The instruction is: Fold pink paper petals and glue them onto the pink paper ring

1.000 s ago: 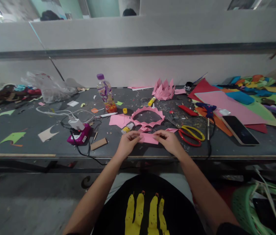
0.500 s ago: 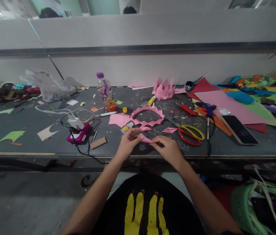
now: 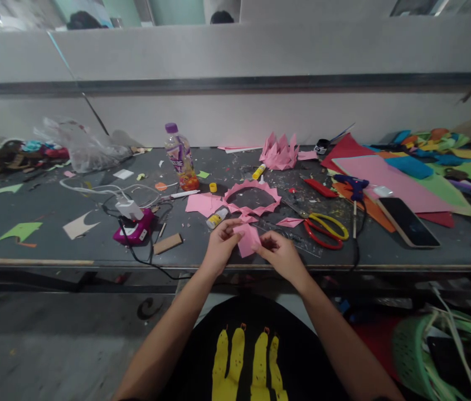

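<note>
Between my two hands is a small pink paper piece [image 3: 247,240], spread to a roughly square face. My left hand [image 3: 223,245] pinches its left edge between thumb and fingers. On the other side, my right hand [image 3: 279,252] grips the right edge. Just beyond them lies a ring of folded pink paper points [image 3: 277,201]. A folded pink paper piece [image 3: 289,222] rests beside the scissors [image 3: 327,225] with red and yellow handles. Left of the ring are pink paper sheets [image 3: 202,204] and a small glue bottle [image 3: 217,218].
A pink paper crown shape [image 3: 279,151] stands at the back. Rightward are a glue gun [image 3: 356,187], a phone [image 3: 408,221] and coloured sheets [image 3: 389,175]. On the left are a drink bottle [image 3: 180,159], a purple power adapter [image 3: 137,229] with cables and a cardboard strip [image 3: 168,244].
The pink paper in my hands has gone from a narrow folded point to a wider, square-looking face. Both hands have shifted only slightly.
</note>
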The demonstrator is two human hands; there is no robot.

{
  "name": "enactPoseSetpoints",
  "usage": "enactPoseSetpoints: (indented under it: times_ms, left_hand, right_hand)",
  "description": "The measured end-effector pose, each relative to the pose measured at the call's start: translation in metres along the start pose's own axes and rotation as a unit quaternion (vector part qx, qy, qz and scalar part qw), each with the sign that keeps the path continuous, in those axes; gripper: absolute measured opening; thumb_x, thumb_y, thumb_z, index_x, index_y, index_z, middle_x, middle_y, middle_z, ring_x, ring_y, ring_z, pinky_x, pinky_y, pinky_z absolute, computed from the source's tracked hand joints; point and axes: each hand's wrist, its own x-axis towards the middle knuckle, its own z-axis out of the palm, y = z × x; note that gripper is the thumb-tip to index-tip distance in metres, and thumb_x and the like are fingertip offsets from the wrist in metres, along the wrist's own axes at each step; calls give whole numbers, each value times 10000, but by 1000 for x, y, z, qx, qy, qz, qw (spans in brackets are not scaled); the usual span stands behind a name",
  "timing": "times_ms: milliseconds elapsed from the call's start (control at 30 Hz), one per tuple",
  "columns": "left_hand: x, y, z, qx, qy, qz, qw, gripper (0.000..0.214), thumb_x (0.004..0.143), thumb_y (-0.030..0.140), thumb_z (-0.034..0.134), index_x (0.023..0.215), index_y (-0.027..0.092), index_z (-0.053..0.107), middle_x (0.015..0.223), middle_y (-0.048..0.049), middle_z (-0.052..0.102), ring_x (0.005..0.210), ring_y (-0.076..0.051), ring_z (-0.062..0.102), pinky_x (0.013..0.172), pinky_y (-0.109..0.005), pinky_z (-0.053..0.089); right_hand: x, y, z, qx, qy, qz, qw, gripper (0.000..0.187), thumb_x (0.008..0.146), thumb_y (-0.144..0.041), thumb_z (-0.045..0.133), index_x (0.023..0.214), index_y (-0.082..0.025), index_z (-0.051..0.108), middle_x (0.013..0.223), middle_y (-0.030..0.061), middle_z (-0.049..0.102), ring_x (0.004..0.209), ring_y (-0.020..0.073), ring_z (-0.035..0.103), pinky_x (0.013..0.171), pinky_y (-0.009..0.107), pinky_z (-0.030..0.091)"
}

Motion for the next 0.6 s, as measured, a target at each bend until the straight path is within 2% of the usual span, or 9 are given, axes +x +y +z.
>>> enactPoseSetpoints:
  times_ms: [67, 167, 300, 367, 467, 533, 600]
  left_hand:
    - [-1, -1, 1, 33, -1, 5, 999, 325, 635, 333, 715, 891, 155, 626, 663, 40, 568, 542, -63, 455, 526, -179, 375]
    - [-1, -3, 3, 78, -12, -1, 997, 281, 674, 336, 673, 874, 147, 618, 578, 61, 507, 458, -57, 390, 445, -176, 319]
    - [0, -4, 1, 197, -4, 32, 980, 224, 723, 277, 617, 900, 138, 616, 612, 35, 544, 509, -89, 466, 493, -196, 360]
    - [0, -3, -1, 308, 2, 45, 950, 194, 734, 231, 604, 904, 140, 627, 628, 15, 570, 566, -120, 522, 541, -217, 383]
    - [-1, 1, -3, 460, 14, 43, 887, 167, 736, 199, 612, 894, 157, 642, 680, -26, 629, 648, -175, 589, 603, -255, 403]
    - [-2, 5, -2, 522, 20, 35, 852, 141, 741, 220, 631, 874, 173, 644, 719, -50, 659, 693, -206, 615, 619, -271, 405]
    - [-4, 8, -1, 556, 21, 20, 830, 101, 748, 258, 647, 814, 181, 638, 737, -63, 671, 716, -222, 627, 620, -278, 403]
  right_hand:
    - [1, -5, -1, -49, 3, -15, 999, 262, 755, -453, 613, 728, -194, 582, 640, -1, 617, 577, 141, 549, 544, 245, 418]
    - [5, -10, -2, -98, 41, -37, 994, 231, 802, -409, 556, 722, -195, 593, 618, -5, 604, 568, 137, 535, 535, 239, 386]
    - [13, -9, -3, -157, 62, -14, 986, 165, 789, -342, 578, 705, -204, 610, 592, -8, 614, 550, 145, 557, 535, 242, 373]
    - [17, -5, -2, -209, 52, 1, 976, 113, 765, -304, 613, 701, -211, 614, 611, -4, 636, 568, 157, 583, 550, 248, 376]
    - [20, 1, 0, -288, 31, -15, 957, 102, 769, -256, 614, 674, -221, 603, 652, 6, 660, 606, 171, 607, 556, 256, 368]
    - [19, 5, 2, -327, 31, -47, 943, 117, 788, -235, 594, 671, -225, 597, 677, 12, 664, 622, 173, 608, 547, 260, 357]
    - [17, 7, 4, -356, 39, -78, 931, 118, 805, -223, 576, 689, -225, 596, 712, 21, 667, 638, 175, 609, 545, 264, 352]
